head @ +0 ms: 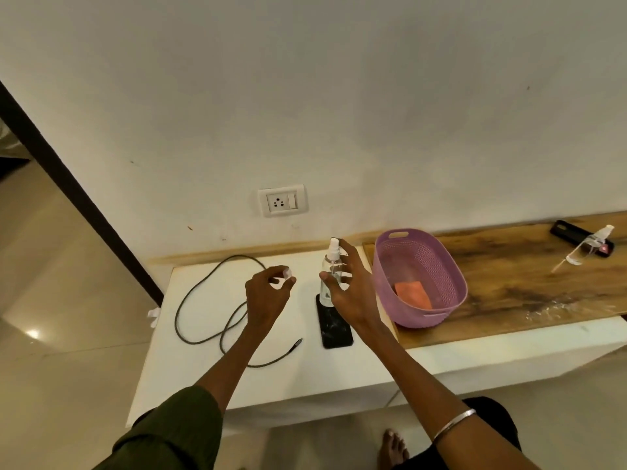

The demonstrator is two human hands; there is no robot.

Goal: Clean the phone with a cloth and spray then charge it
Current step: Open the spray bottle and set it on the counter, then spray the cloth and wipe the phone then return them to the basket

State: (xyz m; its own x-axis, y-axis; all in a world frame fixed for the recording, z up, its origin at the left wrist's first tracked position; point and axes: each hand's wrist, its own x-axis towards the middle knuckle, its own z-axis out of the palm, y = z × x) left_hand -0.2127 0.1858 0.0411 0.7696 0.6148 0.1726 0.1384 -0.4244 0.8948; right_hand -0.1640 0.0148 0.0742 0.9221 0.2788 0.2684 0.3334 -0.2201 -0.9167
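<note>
A black phone (335,329) lies flat on the white table (210,378). A clear spray bottle (330,266) with a white nozzle is upright over the phone's far end. My right hand (349,290) holds it, thumb on the left side, fingers round the right, index finger raised beside the nozzle. To the left, my left hand (268,295) pinches a small white cap (287,273) at its fingertips. An orange cloth (412,294) lies inside the purple basket (451,269). A dark charging cable (190,293) loops across the table, its connector (298,341) near the phone.
A white wall socket (281,200) with a switch sits above the table. On the wooden counter (509,293) at the right, a second spray bottle (592,246) lies beside a black object (573,233). My bare foot (395,449) is on the floor below.
</note>
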